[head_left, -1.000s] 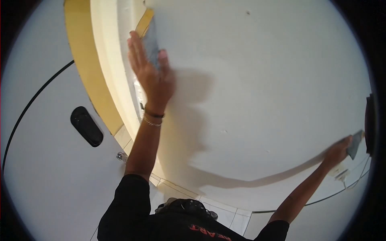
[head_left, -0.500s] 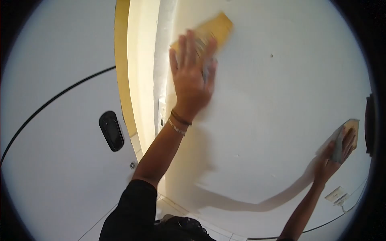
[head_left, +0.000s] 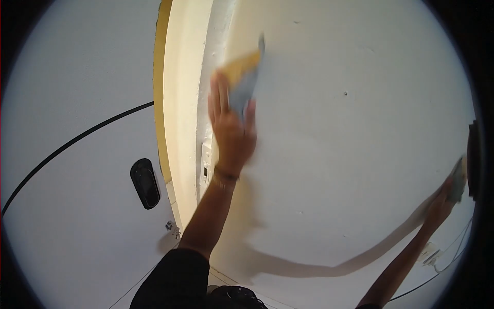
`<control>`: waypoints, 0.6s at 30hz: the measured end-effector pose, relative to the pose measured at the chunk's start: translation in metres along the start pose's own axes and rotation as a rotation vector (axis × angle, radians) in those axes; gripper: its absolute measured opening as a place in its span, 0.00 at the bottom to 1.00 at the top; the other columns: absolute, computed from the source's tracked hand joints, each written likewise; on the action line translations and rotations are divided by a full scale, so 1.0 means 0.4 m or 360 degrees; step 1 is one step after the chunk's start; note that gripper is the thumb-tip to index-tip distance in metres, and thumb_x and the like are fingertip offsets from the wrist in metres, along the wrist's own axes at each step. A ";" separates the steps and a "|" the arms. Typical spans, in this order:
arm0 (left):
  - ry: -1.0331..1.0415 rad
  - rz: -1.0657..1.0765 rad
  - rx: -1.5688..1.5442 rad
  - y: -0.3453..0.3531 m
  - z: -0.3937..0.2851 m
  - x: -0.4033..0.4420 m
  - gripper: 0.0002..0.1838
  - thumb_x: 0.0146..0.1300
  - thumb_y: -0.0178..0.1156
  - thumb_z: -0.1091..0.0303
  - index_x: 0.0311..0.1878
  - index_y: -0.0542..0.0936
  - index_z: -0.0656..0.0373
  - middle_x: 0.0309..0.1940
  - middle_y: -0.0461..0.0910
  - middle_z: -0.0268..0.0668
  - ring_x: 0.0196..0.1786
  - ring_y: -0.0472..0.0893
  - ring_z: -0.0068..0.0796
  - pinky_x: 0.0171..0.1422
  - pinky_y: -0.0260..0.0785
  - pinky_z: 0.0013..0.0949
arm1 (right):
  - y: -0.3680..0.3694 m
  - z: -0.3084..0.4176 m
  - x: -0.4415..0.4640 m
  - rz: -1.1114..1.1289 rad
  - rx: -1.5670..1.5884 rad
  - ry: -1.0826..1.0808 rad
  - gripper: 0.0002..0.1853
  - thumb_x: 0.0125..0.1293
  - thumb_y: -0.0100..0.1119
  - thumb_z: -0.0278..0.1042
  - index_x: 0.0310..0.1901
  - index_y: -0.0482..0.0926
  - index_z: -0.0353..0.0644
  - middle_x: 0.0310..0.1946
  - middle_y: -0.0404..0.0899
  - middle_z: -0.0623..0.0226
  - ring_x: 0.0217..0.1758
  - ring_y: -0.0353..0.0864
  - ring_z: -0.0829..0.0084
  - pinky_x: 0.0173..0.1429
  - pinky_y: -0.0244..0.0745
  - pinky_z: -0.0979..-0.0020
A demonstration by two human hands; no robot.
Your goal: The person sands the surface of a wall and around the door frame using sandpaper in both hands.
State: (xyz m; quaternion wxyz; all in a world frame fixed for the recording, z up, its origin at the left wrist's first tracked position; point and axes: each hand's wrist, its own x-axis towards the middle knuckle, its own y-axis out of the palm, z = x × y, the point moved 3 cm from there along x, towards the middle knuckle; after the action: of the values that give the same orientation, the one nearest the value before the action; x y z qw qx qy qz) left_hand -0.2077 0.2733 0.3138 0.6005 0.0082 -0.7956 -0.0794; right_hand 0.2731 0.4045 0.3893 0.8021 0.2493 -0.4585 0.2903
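My left hand (head_left: 232, 129), raised against the pale wall (head_left: 309, 154), holds a bent sheet of what looks like sandpaper (head_left: 244, 92), yellow on one face and grey on the other. The fingers lie along its left side and the thumb is at its right; motion blurs the sheet. Far to the right, my right hand (head_left: 441, 208) grips another grey and tan sheet of sandpaper (head_left: 457, 185) near the wall's right edge. Its fingers are mostly hidden behind that sheet.
A dark object (head_left: 472, 159) borders the wall on the right. Below my right hand is a white socket with a plug (head_left: 428, 255) and cable. At left stands a white door (head_left: 67, 206) with a black recessed handle (head_left: 145, 183). A switch plate (head_left: 206, 165) is beside my left forearm.
My left hand has moved down and slightly left with its sheet, which is now folded more. My right hand has slid right with its sheet, toward the dark object. The view has shifted slightly.
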 end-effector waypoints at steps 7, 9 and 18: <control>-0.0447 0.0225 0.0014 -0.089 0.102 -0.494 0.23 0.64 0.43 0.68 0.62 0.64 0.64 0.66 0.50 0.61 0.69 0.48 0.60 0.70 0.38 0.53 | 0.013 -0.076 -0.515 0.0251 -0.0247 -0.0712 0.19 0.66 0.46 0.33 0.56 0.68 0.31 0.62 0.60 0.46 0.65 0.60 0.57 0.68 0.52 0.65; -0.0637 0.0146 -0.0129 -0.098 0.130 -0.514 0.23 0.66 0.42 0.65 0.62 0.63 0.66 0.66 0.50 0.61 0.69 0.49 0.59 0.71 0.39 0.50 | -0.023 -0.163 -0.498 -0.0197 0.0249 0.0570 0.21 0.68 0.44 0.38 0.54 0.69 0.28 0.60 0.62 0.44 0.61 0.64 0.55 0.66 0.58 0.64; -0.1652 0.0078 -0.0270 -0.125 0.089 -0.734 0.28 0.70 0.39 0.49 0.39 0.73 0.71 0.34 0.76 0.44 0.39 0.74 0.39 0.48 0.64 0.38 | -0.137 -0.353 -0.801 -0.0013 0.0184 0.0792 0.33 0.70 0.32 0.57 0.59 0.63 0.29 0.55 0.67 0.46 0.54 0.68 0.54 0.60 0.63 0.62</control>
State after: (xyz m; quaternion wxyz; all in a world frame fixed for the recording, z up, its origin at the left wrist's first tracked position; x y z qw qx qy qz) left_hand -0.1640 0.2598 0.0172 0.1277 -0.0995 -0.9791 -0.1229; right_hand 0.2630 0.3839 0.0358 0.8758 0.2174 -0.2287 0.3652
